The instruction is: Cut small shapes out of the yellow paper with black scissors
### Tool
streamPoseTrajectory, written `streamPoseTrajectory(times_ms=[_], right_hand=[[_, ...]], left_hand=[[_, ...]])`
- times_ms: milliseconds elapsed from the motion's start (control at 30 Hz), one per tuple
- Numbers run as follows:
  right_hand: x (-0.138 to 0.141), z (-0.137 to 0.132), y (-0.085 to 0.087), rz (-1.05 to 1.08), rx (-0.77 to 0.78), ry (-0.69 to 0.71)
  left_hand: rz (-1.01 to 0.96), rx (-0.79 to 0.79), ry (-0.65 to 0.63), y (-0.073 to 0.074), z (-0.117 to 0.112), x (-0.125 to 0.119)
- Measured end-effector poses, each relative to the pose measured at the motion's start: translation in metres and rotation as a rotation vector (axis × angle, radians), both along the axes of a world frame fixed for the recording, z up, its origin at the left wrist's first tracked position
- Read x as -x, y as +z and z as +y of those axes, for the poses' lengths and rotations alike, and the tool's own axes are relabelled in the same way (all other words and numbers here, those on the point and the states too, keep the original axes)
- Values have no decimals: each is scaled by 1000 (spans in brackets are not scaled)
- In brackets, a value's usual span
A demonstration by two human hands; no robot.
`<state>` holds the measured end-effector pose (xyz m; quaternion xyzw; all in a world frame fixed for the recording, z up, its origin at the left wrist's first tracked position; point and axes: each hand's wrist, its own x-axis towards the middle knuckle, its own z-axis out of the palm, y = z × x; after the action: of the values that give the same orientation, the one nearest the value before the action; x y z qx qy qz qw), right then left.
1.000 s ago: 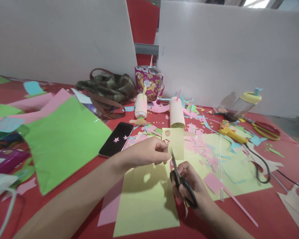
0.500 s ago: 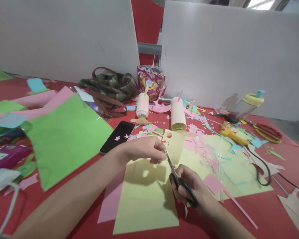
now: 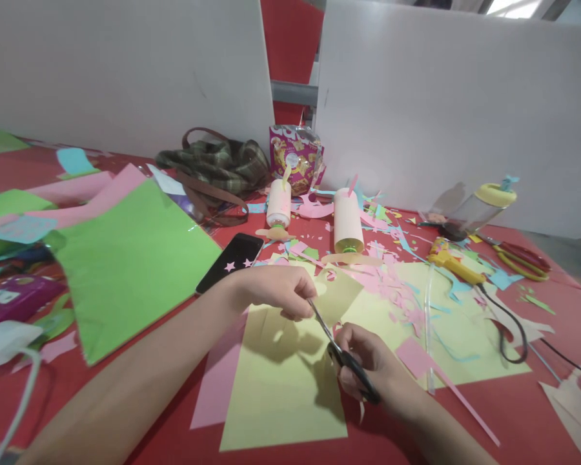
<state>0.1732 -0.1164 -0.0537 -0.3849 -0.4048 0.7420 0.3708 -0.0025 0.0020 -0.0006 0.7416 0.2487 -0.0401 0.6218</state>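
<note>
My left hand [image 3: 285, 289] is closed in a pinch on a small piece of pale yellow paper [image 3: 343, 294], which sticks out to the right past the fingers and has a round hole. In my right hand [image 3: 375, 355] is a pair of scissors [image 3: 361, 376] with black handles. Their blades point up and left, and the tips reach the pinching fingers at the paper. The blades look close together. Below both hands lies a large pale yellow sheet [image 3: 281, 413], shadowed by them, partly over a pink sheet [image 3: 215, 387].
Behind the hands stand two paper-wrapped cylinders [image 3: 278, 201]. A phone [image 3: 230, 258] with pink stars and a green sheet [image 3: 130, 271] lie left. Rightward are paper scraps, a yellow glue gun [image 3: 452, 263], red-yellow scissors [image 3: 523, 261] and a clear bottle [image 3: 479, 210]. White boards [image 3: 455, 110] rise behind.
The yellow paper piece has turned, its free end swinging right and up. The scissor tips have shifted slightly left and down, against my left fingers.
</note>
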Motion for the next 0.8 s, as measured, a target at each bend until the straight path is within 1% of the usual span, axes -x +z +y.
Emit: streamPoseTrajectory(times_ms=[100, 233, 400, 533, 633, 733, 800], right_hand=[[1, 0, 1, -45, 10, -4], [3, 0, 0, -112, 27, -37], [5, 2, -1, -121, 11, -87], [7, 3, -4, -95, -25, -243], [6, 3, -6, -10, -90, -365], [5, 2, -6, 46, -151, -440], [5, 2, -4, 46, -148, -471]], left_hand=[[29, -46, -42, -1, 2, 1], [51, -116, -54, -3, 5, 1], [12, -133, -56, -6, 7, 1], [6, -147, -51, -5, 4, -2], [-17, -146, -63, -4, -2, -7], [-52, -162, -99, -6, -9, -13], [-72, -217, -116, -7, -15, -18]])
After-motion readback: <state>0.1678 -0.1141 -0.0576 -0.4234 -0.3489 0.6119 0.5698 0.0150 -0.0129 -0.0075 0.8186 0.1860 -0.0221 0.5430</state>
